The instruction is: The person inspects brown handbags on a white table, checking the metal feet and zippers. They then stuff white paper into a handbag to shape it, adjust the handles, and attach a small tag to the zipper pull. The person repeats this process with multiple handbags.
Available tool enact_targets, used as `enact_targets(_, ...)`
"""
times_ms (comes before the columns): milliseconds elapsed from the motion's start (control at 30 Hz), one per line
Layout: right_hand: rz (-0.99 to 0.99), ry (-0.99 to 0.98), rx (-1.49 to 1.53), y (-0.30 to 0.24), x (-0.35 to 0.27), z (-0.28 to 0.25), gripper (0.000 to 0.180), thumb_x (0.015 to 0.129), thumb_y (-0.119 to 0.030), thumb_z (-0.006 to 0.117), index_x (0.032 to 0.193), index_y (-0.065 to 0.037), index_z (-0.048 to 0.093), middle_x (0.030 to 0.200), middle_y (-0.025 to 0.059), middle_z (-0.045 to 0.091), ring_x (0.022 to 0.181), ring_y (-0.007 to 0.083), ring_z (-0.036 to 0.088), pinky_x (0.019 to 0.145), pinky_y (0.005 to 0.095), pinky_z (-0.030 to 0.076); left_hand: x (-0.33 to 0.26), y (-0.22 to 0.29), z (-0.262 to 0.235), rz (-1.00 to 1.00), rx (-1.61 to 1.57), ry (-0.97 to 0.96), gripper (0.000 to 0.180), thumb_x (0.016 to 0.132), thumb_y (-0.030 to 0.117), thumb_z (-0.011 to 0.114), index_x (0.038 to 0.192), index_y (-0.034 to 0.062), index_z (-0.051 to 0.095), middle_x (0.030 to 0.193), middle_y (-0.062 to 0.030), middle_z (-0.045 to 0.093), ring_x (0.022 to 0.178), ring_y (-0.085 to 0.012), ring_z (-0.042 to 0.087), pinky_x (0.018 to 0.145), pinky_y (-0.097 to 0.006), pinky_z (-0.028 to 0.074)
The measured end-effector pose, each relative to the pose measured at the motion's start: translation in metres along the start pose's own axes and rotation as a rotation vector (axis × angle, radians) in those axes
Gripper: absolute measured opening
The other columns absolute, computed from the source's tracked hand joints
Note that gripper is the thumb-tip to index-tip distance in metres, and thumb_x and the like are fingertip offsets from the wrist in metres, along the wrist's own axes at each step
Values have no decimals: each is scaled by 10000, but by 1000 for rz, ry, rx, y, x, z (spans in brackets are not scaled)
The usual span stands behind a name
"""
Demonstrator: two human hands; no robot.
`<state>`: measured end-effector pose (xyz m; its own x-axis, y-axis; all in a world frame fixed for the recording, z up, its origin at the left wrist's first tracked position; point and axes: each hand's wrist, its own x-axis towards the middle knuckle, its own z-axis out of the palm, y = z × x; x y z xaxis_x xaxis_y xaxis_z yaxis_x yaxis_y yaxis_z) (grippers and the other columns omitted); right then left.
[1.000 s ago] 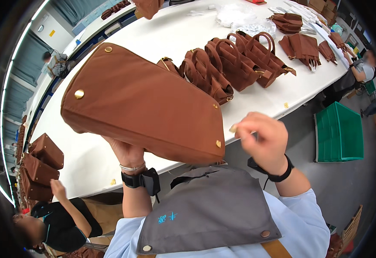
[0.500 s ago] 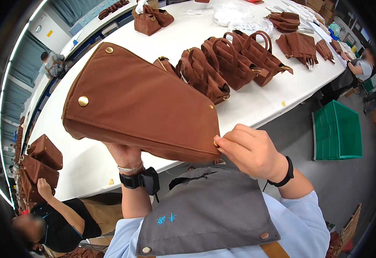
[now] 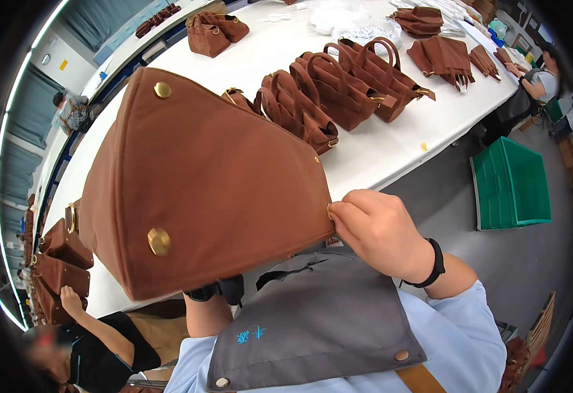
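Observation:
A large brown fabric bag (image 3: 208,177) is held bottom-up in front of me, its base showing brass studs (image 3: 159,241). My right hand (image 3: 375,229) pinches the bag's near right corner, fingers closed on the edge by a stud. My left hand is hidden under the bag; only its forearm with a black wrist strap (image 3: 220,289) shows below, holding the bag up from beneath.
A white table (image 3: 378,147) carries a row of brown handbags (image 3: 339,92) and folded brown pieces (image 3: 440,56). A green crate (image 3: 512,183) stands on the floor at right. A seated person (image 3: 96,340) works at lower left beside more brown bags (image 3: 60,262). Other people are at the table's far ends.
The bag has tilted and come closer to the camera, filling more of the view. My right hand moved from beside the bag onto its right corner and now pinches it.

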<state>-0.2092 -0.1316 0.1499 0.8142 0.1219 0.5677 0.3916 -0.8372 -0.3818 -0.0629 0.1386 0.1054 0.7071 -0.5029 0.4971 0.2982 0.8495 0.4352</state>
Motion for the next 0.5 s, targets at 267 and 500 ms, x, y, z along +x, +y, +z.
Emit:
enact_targets(267,120,-78,204,-6,-3,-12,93,826,16,674,915,32,658,812,135,641,668,305,633,595,373,527,-7,3,-2,-11,-24,-28,479,1017,369,481,1328,5,465,1357,-106,532,1230,-246,500,1034,-414,438)
enact_targets(500,76,-84,43,-7,-6,-4,162,788,-5,641,927,73,615,712,122,544,672,266,599,578,364,509,-7,4,-4,-16,-23,-31,480,1021,376,464,1332,10,460,1365,-104,523,1231,-245,496,1033,-410,438)
